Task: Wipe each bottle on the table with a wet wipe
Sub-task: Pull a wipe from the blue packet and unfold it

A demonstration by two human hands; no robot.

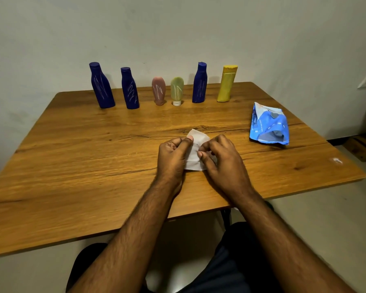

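We see a brown wooden table [93,166] in front of a pale wall [178,28]. Both of the person's bare hands are low over the middle of the table, close together. The left hand [173,154] has its fingers curled, and its thumb and first finger pinch the left side of a thin white wet wipe [193,159]. The right hand [220,157] has its fingers bent too, and its fingertips [201,154] pinch the right side of the same wipe. The wipe is folded small and sits between the two hands, with one corner poking up past the fingers.

At the far side of the table six bottles stand in a row, well apart from the hands. From left to right we see a tall dark blue plastic bottle [101,86], a second dark blue bottle [130,89], a small pink tube standing on its cap [158,90], a small light green tube on a white cap [177,90], a third dark blue bottle [200,83], and a tall yellow bottle [227,83]. The blue, pink and green ones have pale scribble marks on them.

To the right of the hands lies a blue and white soft pack of wipes [268,123], flat on the table, with its flap open.
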